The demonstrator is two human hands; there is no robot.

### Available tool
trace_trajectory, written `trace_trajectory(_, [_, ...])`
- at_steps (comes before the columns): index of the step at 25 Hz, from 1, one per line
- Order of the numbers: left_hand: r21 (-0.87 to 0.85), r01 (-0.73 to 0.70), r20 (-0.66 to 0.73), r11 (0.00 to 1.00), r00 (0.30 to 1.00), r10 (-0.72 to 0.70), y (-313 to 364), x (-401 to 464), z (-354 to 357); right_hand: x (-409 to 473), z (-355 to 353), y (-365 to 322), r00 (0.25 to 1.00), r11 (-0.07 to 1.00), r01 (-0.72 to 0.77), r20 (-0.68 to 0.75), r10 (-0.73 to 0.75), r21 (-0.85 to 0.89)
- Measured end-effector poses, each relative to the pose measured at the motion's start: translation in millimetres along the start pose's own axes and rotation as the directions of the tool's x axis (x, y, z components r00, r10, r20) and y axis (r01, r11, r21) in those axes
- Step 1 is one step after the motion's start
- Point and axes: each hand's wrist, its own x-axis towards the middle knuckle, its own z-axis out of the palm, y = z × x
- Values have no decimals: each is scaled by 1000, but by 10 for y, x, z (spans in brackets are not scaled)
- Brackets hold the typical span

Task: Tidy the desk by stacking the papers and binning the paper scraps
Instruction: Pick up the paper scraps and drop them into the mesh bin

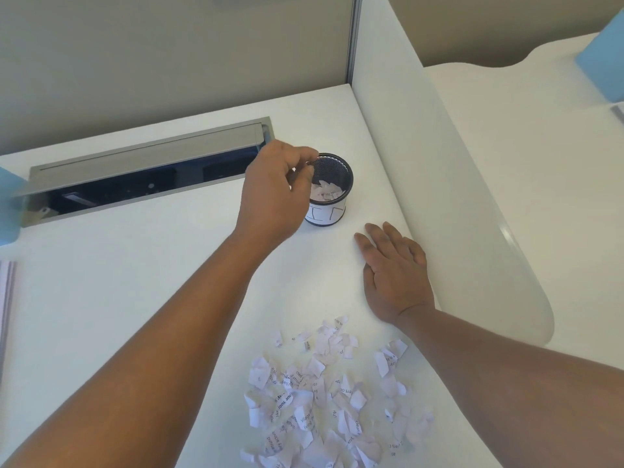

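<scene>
Partway: small black mesh bin [332, 194], frame centre, held some scraps; big pile of torn printed paper scraps [324, 396] remained lower centre on white desk [135, 282]. Left hand [280, 194] grip curled over bin rim, contents unclear; right hand [393, 275] flat, spread.

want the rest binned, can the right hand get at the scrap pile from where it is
Probably yes. The right hand lies flat on the desk, fingers straight, holding nothing, and the scrap pile lies just nearer the person with nothing between them.
</scene>
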Motion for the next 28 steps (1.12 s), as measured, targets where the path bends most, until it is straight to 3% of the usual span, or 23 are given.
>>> trace_trajectory(3, [-57,-6,-37,998,999,4,-111,-311,45,4,-17,-8,1000,1000,-6,10,6,-1])
trace_trajectory(6, [1,121,234,993,965,-118,-234,-605,43,2,-11,-11,999,1000,-8,31,8,-10])
trace_trajectory(9, [155,146,591,977,778,-210,-288,-898,-1,1,-18,-11,999,1000,-8,36,9,-14])
trace_trajectory(11, [232,95,721,968,652,-236,-283,-1074,23,-1,-21,-13,999,1000,-10,39,10,-10])
trace_trajectory(13, [288,9,768,958,595,-237,-258,-1224,91,-1,-24,-18,999,1000,-12,32,12,-11])
trace_trajectory(18, [366,-181,745,913,644,-171,-195,-1495,250,3,-26,-22,1000,1000,-8,29,8,-1])
trace_trajectory(23, [313,-102,724,944,669,-168,-238,-1556,283,9,-22,-23,1000,1000,-9,20,9,-2])
trace_trajectory(28, [272,-53,743,961,646,-175,-270,-1547,275,8,-2,-10,1000,1000,-14,27,14,-5])
